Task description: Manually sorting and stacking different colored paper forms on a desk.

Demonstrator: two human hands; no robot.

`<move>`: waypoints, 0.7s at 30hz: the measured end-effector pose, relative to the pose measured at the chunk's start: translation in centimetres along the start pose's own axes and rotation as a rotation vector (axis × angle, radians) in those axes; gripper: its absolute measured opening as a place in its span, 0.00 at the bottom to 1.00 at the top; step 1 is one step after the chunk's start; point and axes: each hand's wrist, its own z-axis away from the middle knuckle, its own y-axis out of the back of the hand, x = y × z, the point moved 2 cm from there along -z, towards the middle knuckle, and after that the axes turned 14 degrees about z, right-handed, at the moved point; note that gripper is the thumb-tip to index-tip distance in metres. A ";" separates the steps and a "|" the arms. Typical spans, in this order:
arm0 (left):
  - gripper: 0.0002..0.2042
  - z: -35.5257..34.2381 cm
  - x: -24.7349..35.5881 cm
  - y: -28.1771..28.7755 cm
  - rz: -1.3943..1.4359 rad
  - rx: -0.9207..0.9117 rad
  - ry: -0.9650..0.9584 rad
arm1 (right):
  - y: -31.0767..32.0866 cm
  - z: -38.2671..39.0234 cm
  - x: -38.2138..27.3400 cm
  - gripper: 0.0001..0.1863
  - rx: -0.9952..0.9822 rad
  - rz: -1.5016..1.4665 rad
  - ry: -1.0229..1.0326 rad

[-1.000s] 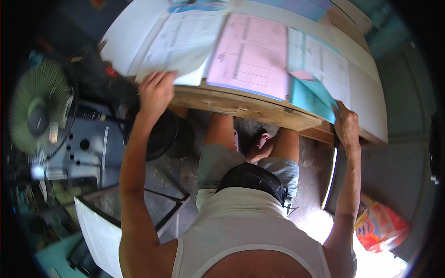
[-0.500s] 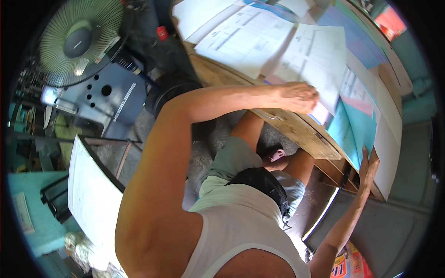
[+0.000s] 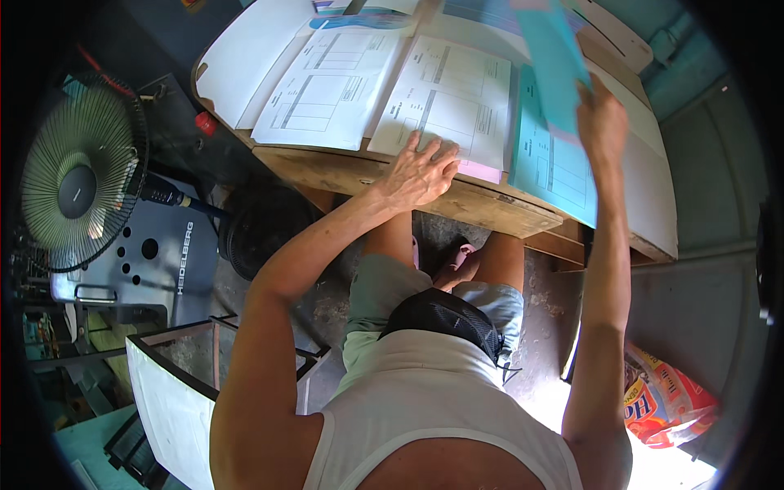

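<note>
My left hand (image 3: pixel 420 171) rests with its fingers spread on the near edge of the middle stack of white printed forms (image 3: pixel 449 94). A pink sheet (image 3: pixel 480 171) peeks out beneath that stack. My right hand (image 3: pixel 603 122) is closed on the edge of raised blue-green paper (image 3: pixel 554 69), blurred by motion; how many sheets it holds I cannot tell. Below it lies a stack of blue-green printed forms (image 3: pixel 559 175), partly covered by the raised paper and my right arm. Another stack of white forms (image 3: pixel 327 90) lies to the left.
The wooden table (image 3: pixel 482 211) holds the stacks, with more coloured paper (image 3: pixel 367 18) at the far side. A standing fan (image 3: pixel 77 188) is at the left, near a grey machine panel (image 3: pixel 184 269). A red plastic bag (image 3: pixel 665 400) lies low on the right.
My left hand has moved left from the middle stack's right side to its near edge. My right hand has risen from the table's near right edge, lifting blue-green paper. The view has turned.
</note>
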 end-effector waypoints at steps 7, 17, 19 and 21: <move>0.09 -0.5 0.2 0.6 0.142 0.124 0.077 | -5.1 3.6 -11.5 0.14 -0.347 0.048 0.509; 0.04 -0.7 -1.2 6.6 0.026 0.376 0.031 | -1.1 8.2 -11.5 0.18 -0.553 -0.132 0.633; 0.04 -1.5 0.5 7.0 -0.076 0.473 -0.010 | -1.5 6.2 -12.2 0.14 -0.669 0.033 0.657; 0.04 -2.5 3.2 6.8 -0.021 0.614 -0.094 | -1.6 4.5 -12.0 0.10 -0.647 0.021 0.735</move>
